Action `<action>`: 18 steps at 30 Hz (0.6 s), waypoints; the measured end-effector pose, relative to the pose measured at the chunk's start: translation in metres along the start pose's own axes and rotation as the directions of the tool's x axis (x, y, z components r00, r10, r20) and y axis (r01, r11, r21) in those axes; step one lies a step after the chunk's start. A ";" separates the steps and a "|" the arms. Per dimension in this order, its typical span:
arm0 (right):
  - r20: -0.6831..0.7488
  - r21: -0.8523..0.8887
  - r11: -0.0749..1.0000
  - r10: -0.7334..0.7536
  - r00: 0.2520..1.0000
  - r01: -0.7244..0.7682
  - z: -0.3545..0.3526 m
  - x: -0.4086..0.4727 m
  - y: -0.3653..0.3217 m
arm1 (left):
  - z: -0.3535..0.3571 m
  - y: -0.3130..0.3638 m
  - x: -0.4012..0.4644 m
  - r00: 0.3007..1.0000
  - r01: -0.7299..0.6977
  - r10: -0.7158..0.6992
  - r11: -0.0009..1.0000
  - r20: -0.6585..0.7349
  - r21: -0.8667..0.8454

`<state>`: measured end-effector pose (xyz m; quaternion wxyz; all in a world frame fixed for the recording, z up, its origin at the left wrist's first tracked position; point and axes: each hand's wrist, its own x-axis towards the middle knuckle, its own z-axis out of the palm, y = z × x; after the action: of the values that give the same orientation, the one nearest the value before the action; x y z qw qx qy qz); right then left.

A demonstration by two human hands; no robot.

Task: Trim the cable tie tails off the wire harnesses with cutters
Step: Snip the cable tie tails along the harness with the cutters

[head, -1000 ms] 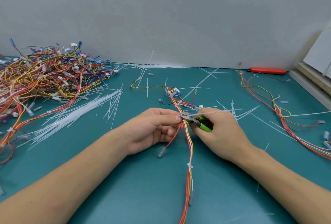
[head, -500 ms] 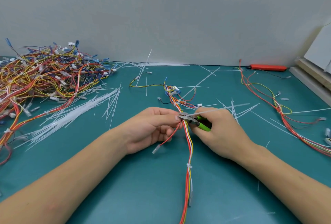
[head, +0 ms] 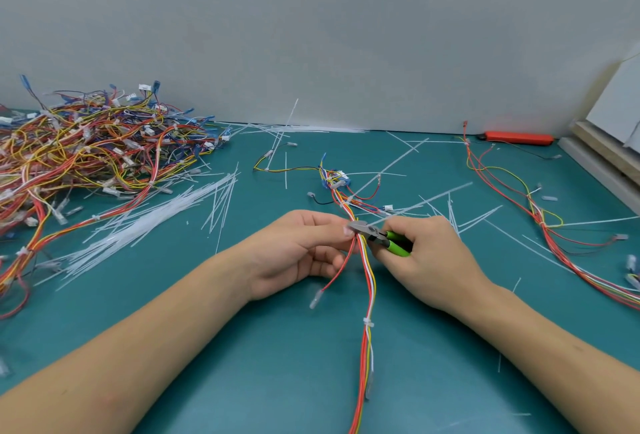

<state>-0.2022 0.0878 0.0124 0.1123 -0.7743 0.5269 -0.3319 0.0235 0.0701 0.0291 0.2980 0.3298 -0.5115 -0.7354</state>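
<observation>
Tie tail set for cutting.
Harness is pinched by left hand to steady it; cutters, gripped by right hand, are laid against the tail.

At centre, the left hand pinches the wire harness while the right hand grips green-handled cutters, whose jaws sit on the bundle. A harness pile lies at ten o'clock on the teal table, cut tie tails just beside it.

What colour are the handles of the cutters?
Bright green, on the cutters in the right hand; head view.
</observation>
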 end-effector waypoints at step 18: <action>0.058 0.002 1.000 -0.007 0.998 0.007 -0.003 0.002 -0.006 | 0.000 0.000 0.001 1.000 -0.003 0.002 0.997 0.019 0.073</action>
<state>-0.1993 0.0893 0.0191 0.1270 -0.7854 0.5204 -0.3101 0.0228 0.0687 0.0293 0.2818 0.3327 -0.5412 -0.7190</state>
